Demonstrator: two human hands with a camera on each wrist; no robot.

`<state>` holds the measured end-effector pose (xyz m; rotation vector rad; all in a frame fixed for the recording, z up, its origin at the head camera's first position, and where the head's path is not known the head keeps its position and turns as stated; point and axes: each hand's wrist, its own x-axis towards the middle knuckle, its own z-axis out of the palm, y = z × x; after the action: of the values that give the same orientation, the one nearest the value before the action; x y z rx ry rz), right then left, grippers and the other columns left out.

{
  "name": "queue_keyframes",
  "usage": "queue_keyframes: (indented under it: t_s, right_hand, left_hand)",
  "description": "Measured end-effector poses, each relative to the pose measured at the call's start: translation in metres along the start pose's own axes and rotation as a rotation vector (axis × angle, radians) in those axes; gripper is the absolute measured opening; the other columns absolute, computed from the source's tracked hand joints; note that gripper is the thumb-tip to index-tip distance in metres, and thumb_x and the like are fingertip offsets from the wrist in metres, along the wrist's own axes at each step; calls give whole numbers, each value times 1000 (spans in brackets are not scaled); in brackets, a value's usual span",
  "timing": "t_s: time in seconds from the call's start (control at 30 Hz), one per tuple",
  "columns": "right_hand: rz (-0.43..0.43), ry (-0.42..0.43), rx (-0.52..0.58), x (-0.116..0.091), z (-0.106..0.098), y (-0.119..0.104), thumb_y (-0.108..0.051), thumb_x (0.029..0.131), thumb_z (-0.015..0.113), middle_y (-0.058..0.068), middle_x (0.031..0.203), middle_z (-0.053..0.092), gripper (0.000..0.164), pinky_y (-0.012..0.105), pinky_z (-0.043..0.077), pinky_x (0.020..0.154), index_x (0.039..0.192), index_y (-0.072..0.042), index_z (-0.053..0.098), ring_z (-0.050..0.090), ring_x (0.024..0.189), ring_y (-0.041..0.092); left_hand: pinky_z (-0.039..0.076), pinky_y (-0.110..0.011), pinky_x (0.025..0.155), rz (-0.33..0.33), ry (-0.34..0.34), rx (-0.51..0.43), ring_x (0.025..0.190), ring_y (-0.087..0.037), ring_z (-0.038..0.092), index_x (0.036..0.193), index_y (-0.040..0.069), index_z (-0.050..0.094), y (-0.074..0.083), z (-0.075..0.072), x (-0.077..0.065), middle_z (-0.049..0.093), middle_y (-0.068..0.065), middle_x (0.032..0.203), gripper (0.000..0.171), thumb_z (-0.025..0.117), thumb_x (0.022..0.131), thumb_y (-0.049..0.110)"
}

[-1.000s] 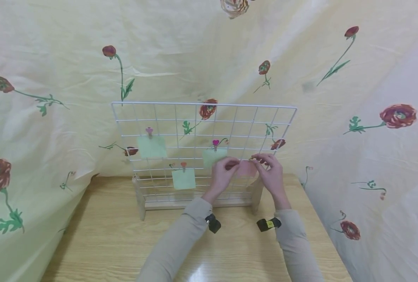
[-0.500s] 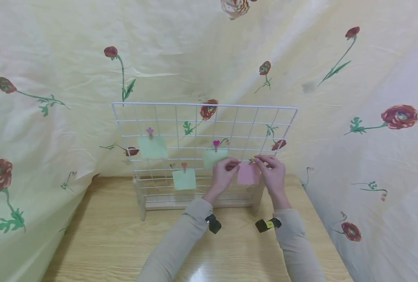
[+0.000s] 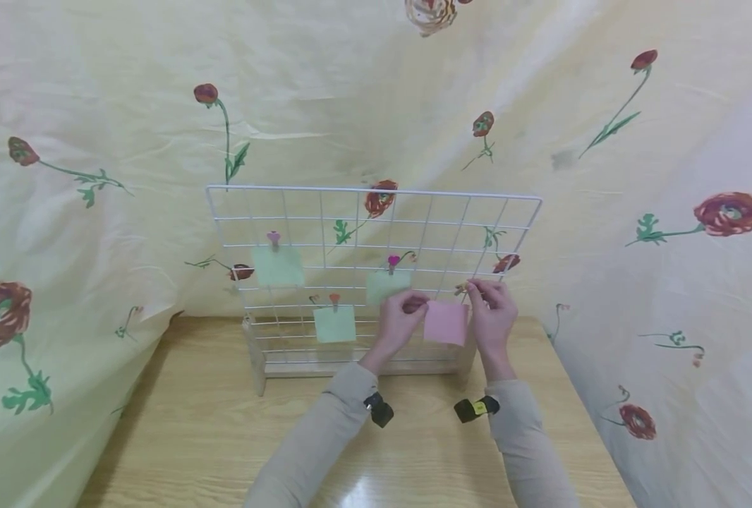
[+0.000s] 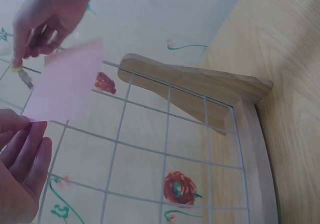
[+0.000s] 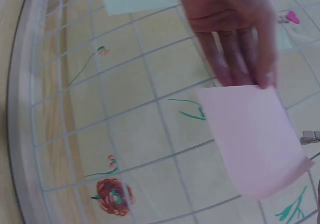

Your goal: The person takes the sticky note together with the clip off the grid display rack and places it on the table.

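My left hand (image 3: 398, 321) pinches a pink square paper note (image 3: 446, 322) by one corner, in front of the white wire grid (image 3: 376, 189). Just right of the note, my right hand (image 3: 493, 314) pinches a small clip (image 3: 461, 288) with a yellowish top. In the left wrist view the clip (image 4: 24, 77) points toward the pink note (image 4: 67, 83) with a gap between them. The right wrist view shows the left thumb and a finger on the note's edge (image 5: 255, 139), while the clip's metal-looking jaws appear at the right border.
Three green notes hang on the grid: one (image 3: 277, 266) under a purple clip, one (image 3: 389, 283) under a magenta heart clip, one (image 3: 334, 324) under an orange-red clip. Wooden feet (image 3: 254, 353) carry the grid on a wooden table (image 3: 192, 423). Floral cloth (image 3: 128, 233) hangs behind.
The pink note has tilted into fuller view and moved slightly lower. The clip in my right hand has drawn a little up and away from it. The head view has shifted slightly.
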<state>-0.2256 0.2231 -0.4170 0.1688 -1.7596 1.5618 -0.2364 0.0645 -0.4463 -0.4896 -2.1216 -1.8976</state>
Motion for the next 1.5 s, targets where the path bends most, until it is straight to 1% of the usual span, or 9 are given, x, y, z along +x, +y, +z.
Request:
queue_keyframes:
  t_s: [0.13,0.33,0.47,1.0,1.07,1.17,1.3,1.4,1.5]
  right_hand:
    - [-28,-7,70,2,0,-14,17,83,63,11,87,60,11,13,49,73,92,24,61,55,78,8]
    - [24,-52,61,-1,-3,-17,17,85,61,8,91,60,12,17,51,83,95,24,60,58,84,9]
    - [62,-78,50,-4,-6,-17,16,85,61,6,92,60,13,17,50,87,96,23,60,57,86,9]
    - [169,-150,36,-22,-19,-3,12,87,62,10,91,58,16,16,50,77,101,20,62,54,86,11]
    - [173,-157,28,-26,-21,1,10,88,62,9,93,61,16,15,50,75,101,19,62,56,84,10]
    - [186,-170,11,-31,-24,5,8,89,62,11,95,65,17,14,50,74,103,17,62,60,82,8]
    - [222,-180,12,-37,-27,10,5,90,63,16,100,66,18,16,52,76,104,16,62,64,84,11]
    - [253,-189,35,-40,-29,12,6,91,62,17,104,65,19,19,53,81,105,17,61,65,90,15]
    - [292,-201,60,-44,-31,14,7,91,60,17,106,64,19,23,54,83,106,19,58,66,90,15]
  left_hand:
    - [55,-21,74,-28,8,-28,80,-20,67,96,-4,70,-4,-3,-4,71,-13,90,13,69,83,-6]
    - [56,-26,75,-27,-8,-74,82,-29,67,95,-4,70,-9,-8,-9,71,-16,93,12,69,83,-7]
    - [56,-24,75,-44,-20,-89,82,-25,67,95,-6,68,-12,-11,-14,70,-17,95,11,68,84,-7]
    - [56,-26,76,-38,7,-29,80,-23,67,95,-6,68,-23,-37,-25,70,-14,89,13,68,83,-8]
    - [56,-25,76,-36,1,-44,82,-24,67,96,-4,69,-22,-40,-26,70,-15,90,13,68,84,-8]
    - [57,-29,77,-45,-9,-57,84,-31,67,96,-6,68,-8,-46,-31,69,-19,91,13,66,84,-10]
    - [57,-27,76,-86,-13,-30,83,-26,68,97,-6,69,-9,-50,-34,70,-17,90,13,66,85,-9]
    - [56,-23,76,-117,-14,-2,82,-19,67,98,-3,70,-24,-50,-35,70,-11,90,13,68,85,-4]
    - [56,-26,77,-123,-26,8,83,-23,68,98,-4,69,-27,-52,-40,70,-13,91,13,68,86,-3]
